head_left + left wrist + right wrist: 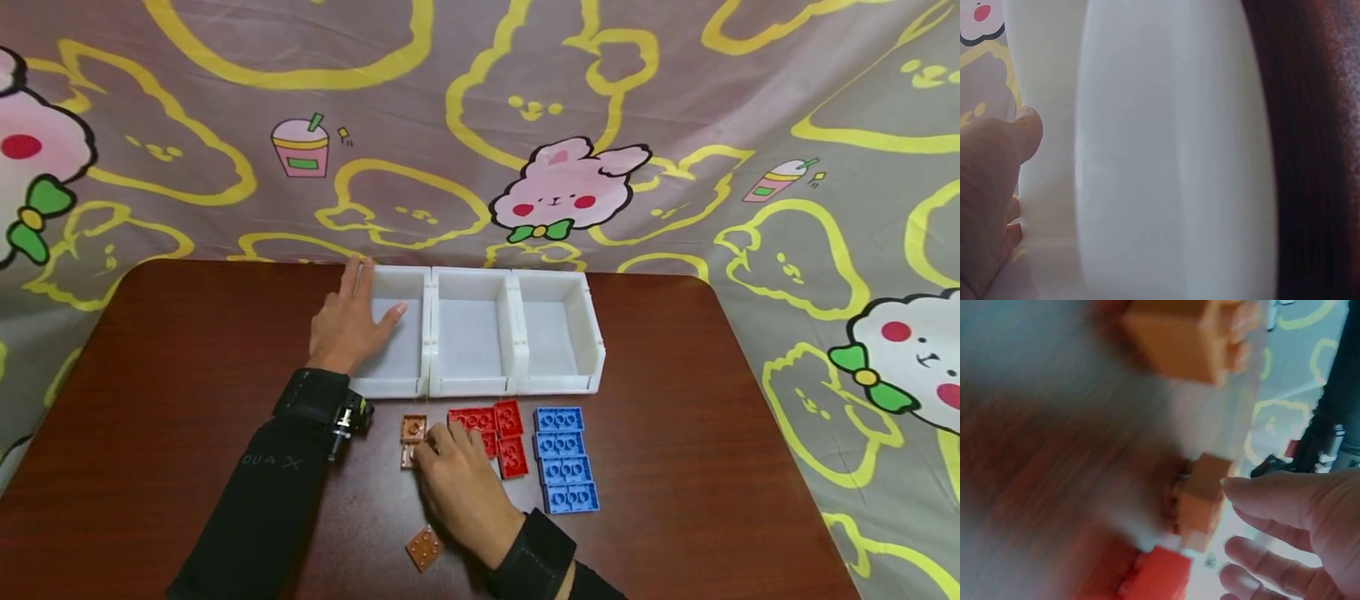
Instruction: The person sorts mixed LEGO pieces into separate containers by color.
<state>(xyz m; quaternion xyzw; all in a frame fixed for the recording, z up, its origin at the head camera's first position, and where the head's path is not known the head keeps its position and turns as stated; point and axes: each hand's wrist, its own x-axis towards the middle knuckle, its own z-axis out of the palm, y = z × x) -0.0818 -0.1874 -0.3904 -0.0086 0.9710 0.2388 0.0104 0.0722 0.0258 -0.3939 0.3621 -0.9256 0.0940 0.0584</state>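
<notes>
My left hand (pixel 347 321) rests on the left end of a white three-compartment tray (pixel 430 333), fingers along its far left edge and thumb over the left compartment. In the left wrist view its thumb (pixel 1030 131) lies beside the white wall. My right hand (pixel 465 483) is low over the table, fingertips right at the lower of two brown toy bricks (pixel 413 427) laid hollow side up. In the right wrist view the thumb tip (pixel 1238 490) meets the edge of an orange-brown brick (pixel 1200 494), the other fingers loosely bent below. That hand partly covers red bricks (pixel 508 417).
Several blue bricks (pixel 567 471) form a column at the right, hollow side up. A single brown brick (pixel 425 548) sits studs up near the front. Behind the table (pixel 675 450) hangs a patterned cloth (pixel 405 125).
</notes>
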